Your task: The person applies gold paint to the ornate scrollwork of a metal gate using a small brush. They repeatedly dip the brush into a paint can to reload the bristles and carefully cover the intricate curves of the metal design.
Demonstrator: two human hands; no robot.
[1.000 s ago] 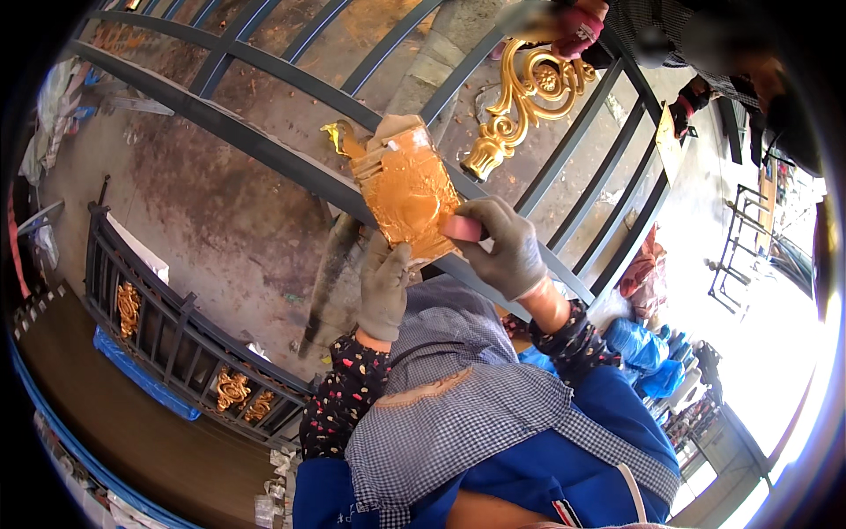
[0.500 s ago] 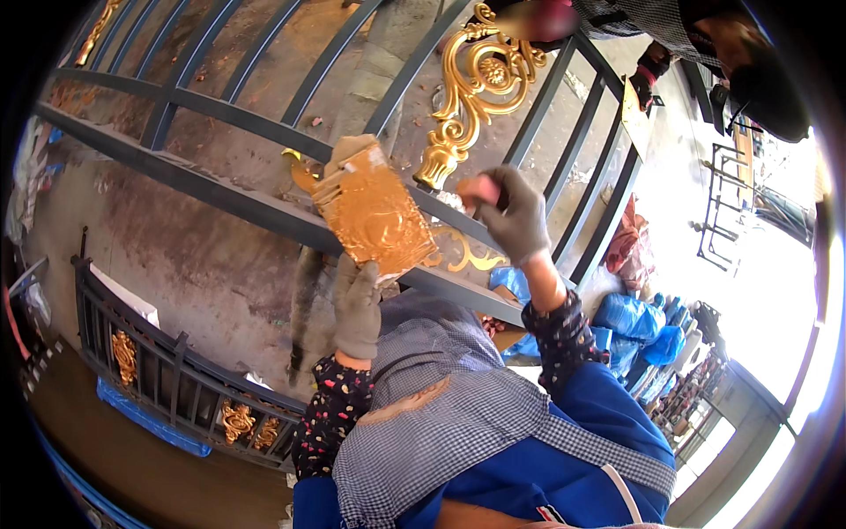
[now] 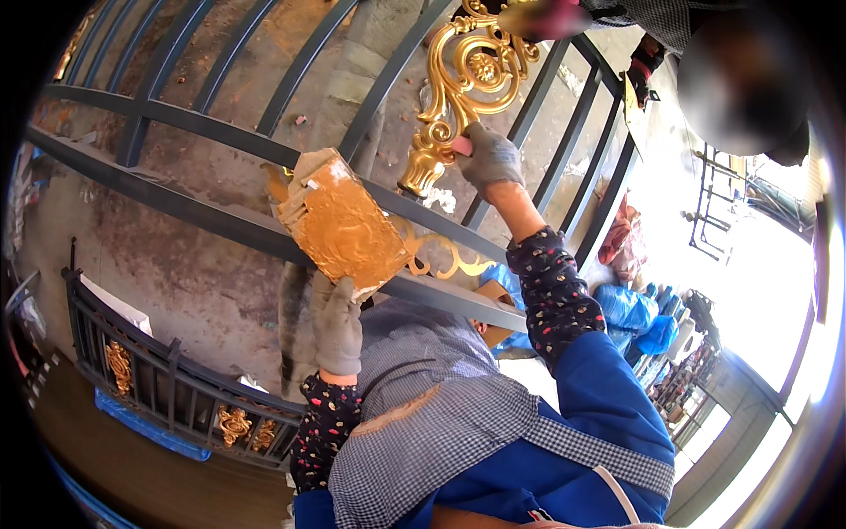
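Gold-smeared flat board (image 3: 342,225) sits centre frame, its long axis running from ten o'clock down to four, resting across the dark rail (image 3: 220,225) of the metal gate (image 3: 291,75). Left hand (image 3: 337,324), gloved grey, grips its lower edge from six o'clock, fingers wrapped shut on it. At one o'clock the right hand (image 3: 489,159), gloved too, pinches a pink-handled tool (image 3: 462,145) against the gold scroll ornament (image 3: 463,84). Blue bags (image 3: 630,309) lie at three o'clock
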